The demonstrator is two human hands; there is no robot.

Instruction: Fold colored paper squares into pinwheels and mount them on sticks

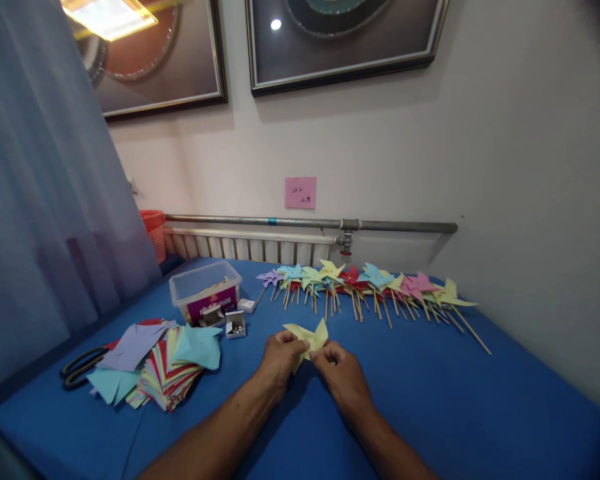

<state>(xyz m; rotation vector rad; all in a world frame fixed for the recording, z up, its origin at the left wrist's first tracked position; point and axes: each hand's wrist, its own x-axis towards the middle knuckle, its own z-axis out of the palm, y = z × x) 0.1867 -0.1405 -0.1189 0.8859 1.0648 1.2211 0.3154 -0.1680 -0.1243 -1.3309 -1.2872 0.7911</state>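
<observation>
A pale yellow paper pinwheel (316,339) with folded blades is held between both hands, above the blue tabletop. My left hand (281,357) is closed on its left side, the thumb pressing near the centre. On the lower right, my right hand (341,373) pinches the paper edge between thumb and fingers. No stick shows on this pinwheel. Nearest to the left hand stands a small open white box (235,325) of metal pins. Beyond the hands lies a row of finished-looking pinwheels on sticks, among them a red pinwheel (351,278) and a pink pinwheel (419,285).
At left, a stack of coloured paper squares (173,370) lies beside black-handled scissors (83,365). Behind it stand a clear plastic tub (205,277) with sticks and more small boxes. A pipe (250,220) and radiator run along the wall; a blue curtain (55,173) hangs left.
</observation>
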